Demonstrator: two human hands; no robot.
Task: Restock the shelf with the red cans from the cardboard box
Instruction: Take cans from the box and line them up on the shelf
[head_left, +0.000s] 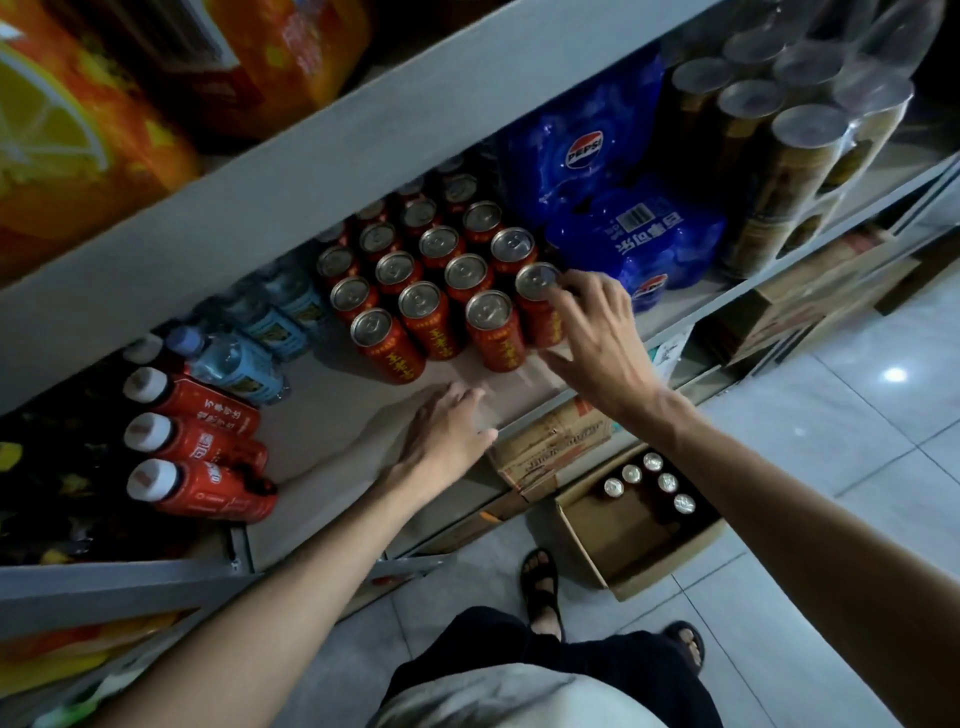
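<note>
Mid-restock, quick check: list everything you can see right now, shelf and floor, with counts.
Red cans: roughly twenty, red, rows on the shelf.
Cardboard box: one, brown, open on the floor, five can tops inside.
Pepsi packs: two, blue, right of cans.
Wrapped tall cans: one pack, gold-dark, far right.
Water bottles: several, pale blue, left of cans.
Capped bottles: at least three, red, left end.
Orange packs: at least two, orange, upper level.
Flat cartons: several, brown, below.
Feet: two, black sandals.
Left hand: flat on bare shelf.
Right hand: fingers gripping front right can.
</note>
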